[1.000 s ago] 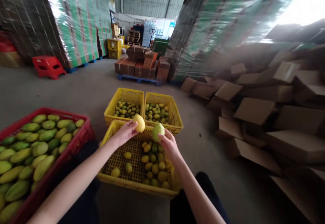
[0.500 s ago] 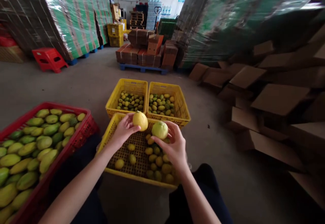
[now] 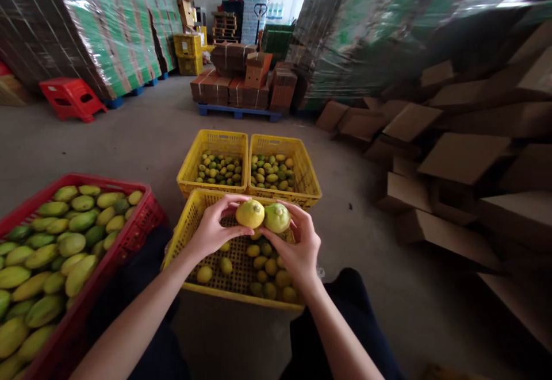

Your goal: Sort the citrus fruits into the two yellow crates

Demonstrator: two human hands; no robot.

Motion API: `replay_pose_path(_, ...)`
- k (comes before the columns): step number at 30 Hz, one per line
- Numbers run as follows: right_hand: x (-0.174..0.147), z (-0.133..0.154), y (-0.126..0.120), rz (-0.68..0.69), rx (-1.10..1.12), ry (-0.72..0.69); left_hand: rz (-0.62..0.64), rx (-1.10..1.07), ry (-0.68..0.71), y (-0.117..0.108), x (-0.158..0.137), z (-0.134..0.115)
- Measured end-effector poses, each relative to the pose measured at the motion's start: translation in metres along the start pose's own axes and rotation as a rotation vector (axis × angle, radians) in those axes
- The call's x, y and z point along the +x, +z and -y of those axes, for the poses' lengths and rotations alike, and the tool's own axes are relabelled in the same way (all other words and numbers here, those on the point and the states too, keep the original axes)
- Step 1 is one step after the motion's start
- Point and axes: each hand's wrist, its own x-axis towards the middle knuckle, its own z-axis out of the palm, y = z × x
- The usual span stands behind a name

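My left hand (image 3: 218, 226) grips a yellow lemon (image 3: 250, 214) between thumb and fingers, its stem end turned up toward me. Pinched in my right hand (image 3: 301, 241) is a greener lemon (image 3: 276, 218). The two fruits are side by side, touching or nearly so, above the near yellow crate (image 3: 207, 291). Inside that crate, several lemons (image 3: 271, 267) are heaped on the right, and a few lie loose on the left, such as this small lemon (image 3: 204, 275). My hands hide part of the crate's far side.
Two more yellow crates (image 3: 183, 167) with lemons stand just beyond. At left is a red crate (image 3: 144, 213) full of green-yellow fruit. A red stool (image 3: 71, 97), a blue pallet (image 3: 237, 111) of flattened cartons, wrapped stacks (image 3: 116, 35) and scattered cardboard boxes (image 3: 466, 156) surround the floor.
My hands have drawn together, bringing the two lemons side by side. The yellow lemon has moved right and turned so its stem end faces up toward me. The view has shifted slightly.
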Motion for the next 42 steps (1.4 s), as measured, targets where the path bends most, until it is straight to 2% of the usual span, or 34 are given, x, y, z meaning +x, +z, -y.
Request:
replay_pose_path(6, 0.003, 0.004, -0.001, 0.038, 0.125, 0.074, -0.022, -0.073, -0.084, 0.0, 0.0, 0.0)
replay_pose_path(10, 0.008, 0.004, -0.004, 0.175, 0.335, 0.309, -0.006, -0.3, -0.34, 0.002, 0.002, 0.003)
replay_pose_path(12, 0.009, 0.001, -0.002, 0.176, 0.419, 0.454, 0.026, -0.41, -0.499, 0.003, 0.003, 0.005)
replay_pose_path(14, 0.009, -0.002, 0.002, 0.127, 0.503, 0.577, 0.034, -0.49, -0.6, 0.005, 0.003, 0.006)
replay_pose_path(18, 0.009, -0.003, 0.012, 0.105, 0.651, 0.721, -0.026, -0.594, -0.585, 0.007, 0.004, 0.003)
replay_pose_path(23, 0.013, -0.001, 0.017, 0.135, 0.752, 0.726, -0.159, -0.754, -0.663, 0.014, 0.006, -0.002)
replay_pose_path(30, 0.011, -0.007, 0.023, 0.05, 0.859, 0.84, -0.268, -0.756, -0.657, 0.013, 0.006, -0.006)
replay_pose_path(35, 0.009, -0.01, 0.025, 0.016, 0.909, 1.003, -0.446, -0.795, -0.715, 0.01, 0.009, -0.004)
replay_pose_path(39, 0.009, -0.016, 0.03, -0.002, 0.877, 0.976, -0.408, -0.859, -0.77, 0.013, 0.012, -0.002)
replay_pose_path(42, 0.008, -0.016, 0.032, -0.005, 0.871, 1.031, -0.399, -0.932, -0.814, 0.013, 0.013, 0.0)
